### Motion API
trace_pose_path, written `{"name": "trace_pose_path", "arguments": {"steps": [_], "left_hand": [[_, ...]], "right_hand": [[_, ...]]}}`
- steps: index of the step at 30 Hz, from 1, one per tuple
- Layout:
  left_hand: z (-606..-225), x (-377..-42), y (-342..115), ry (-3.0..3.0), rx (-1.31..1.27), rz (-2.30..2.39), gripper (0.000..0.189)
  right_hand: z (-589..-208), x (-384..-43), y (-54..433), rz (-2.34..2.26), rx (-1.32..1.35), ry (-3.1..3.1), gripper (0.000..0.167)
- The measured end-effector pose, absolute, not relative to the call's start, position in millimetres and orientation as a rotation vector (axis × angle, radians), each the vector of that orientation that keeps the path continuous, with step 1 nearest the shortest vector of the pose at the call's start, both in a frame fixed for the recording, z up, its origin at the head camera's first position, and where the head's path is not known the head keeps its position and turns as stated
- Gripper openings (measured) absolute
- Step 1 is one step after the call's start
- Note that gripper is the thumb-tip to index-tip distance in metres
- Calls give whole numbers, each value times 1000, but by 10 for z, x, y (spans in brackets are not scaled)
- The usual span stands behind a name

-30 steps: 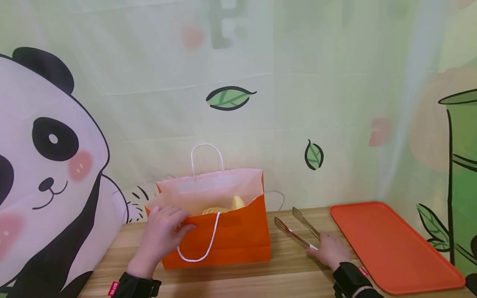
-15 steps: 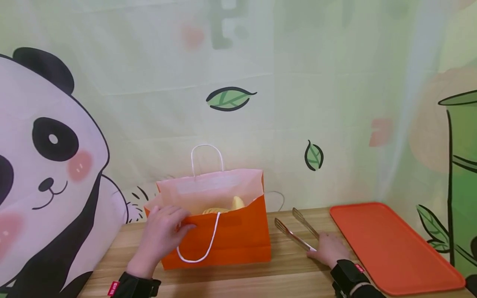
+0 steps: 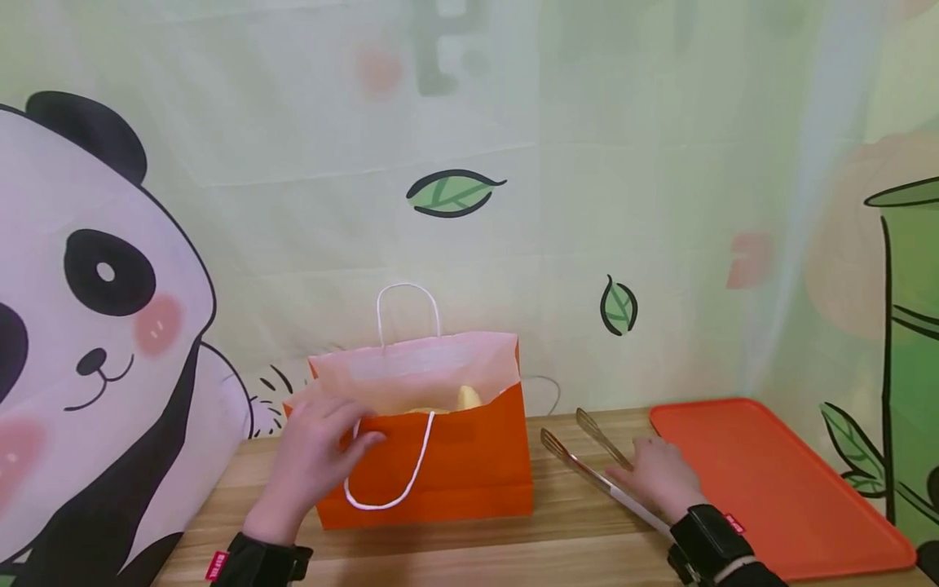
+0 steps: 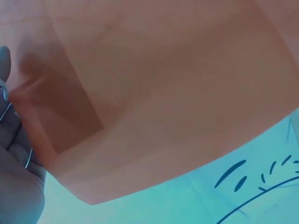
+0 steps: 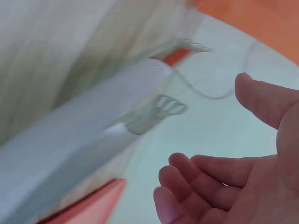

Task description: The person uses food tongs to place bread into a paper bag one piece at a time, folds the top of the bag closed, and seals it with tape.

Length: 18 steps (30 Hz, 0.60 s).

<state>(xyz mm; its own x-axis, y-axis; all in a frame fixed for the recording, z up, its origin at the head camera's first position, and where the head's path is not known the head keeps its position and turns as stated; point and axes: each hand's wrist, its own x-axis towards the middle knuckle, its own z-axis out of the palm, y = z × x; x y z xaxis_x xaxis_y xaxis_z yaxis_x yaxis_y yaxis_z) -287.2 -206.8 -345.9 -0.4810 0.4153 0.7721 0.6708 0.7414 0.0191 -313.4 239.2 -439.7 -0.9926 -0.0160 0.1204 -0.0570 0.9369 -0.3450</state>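
An orange paper bag (image 3: 462, 465) with white cord handles stands upright, its mouth open. Inside it, a pale yellow, bread-like piece (image 3: 468, 398) peeks over the front rim. My left hand (image 3: 315, 444) is at the bag's front left corner, fingers and thumb spread apart beside the front cord handle (image 3: 385, 507). In the left wrist view the bag's side (image 4: 177, 107) fills most of the picture. Right of the bag lie metal tongs (image 3: 634, 507) with white handles, tips spread. My right hand (image 3: 663, 477) hovers over them; in the right wrist view its loosely bent fingers (image 5: 205, 182) hold nothing.
A flat orange-red tray (image 3: 778, 489) lies on the wooden table (image 3: 469, 554) to the right of the tongs. Close behind the table hangs a printed backdrop (image 3: 528, 244) with a panda and leaves.
My right hand has let go of the tongs and lifted slightly off their handles. My left thumb has come off the bag's front rim, which has risen, hiding more of the bread-like piece.
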Motion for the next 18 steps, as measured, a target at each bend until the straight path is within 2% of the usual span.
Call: {"name": "trace_pose_path", "arguments": {"steps": [6,7,12,16,18], "left_hand": [[-3447,-2873,-2120,-2053,-828,-441,54],[-3444,-2871,-2127,-2038,-827,-441,54],[-3434,-2844,-2173,-1982,-799,-422,32],[-3446,-2806,-2221,-1980,-762,-404,34],[-3463,-2781,-2243,-1985,-741,-399,42]], "right_hand": [[-4261,-3053,2376,523,164,-2937,70],[-4239,-3039,2371,518,173,-2933,70],[-4152,-2972,2349,534,208,-2919,67],[-4124,-2928,2340,545,246,-2899,64],[-4118,-2898,2337,558,262,-2886,61]]}}
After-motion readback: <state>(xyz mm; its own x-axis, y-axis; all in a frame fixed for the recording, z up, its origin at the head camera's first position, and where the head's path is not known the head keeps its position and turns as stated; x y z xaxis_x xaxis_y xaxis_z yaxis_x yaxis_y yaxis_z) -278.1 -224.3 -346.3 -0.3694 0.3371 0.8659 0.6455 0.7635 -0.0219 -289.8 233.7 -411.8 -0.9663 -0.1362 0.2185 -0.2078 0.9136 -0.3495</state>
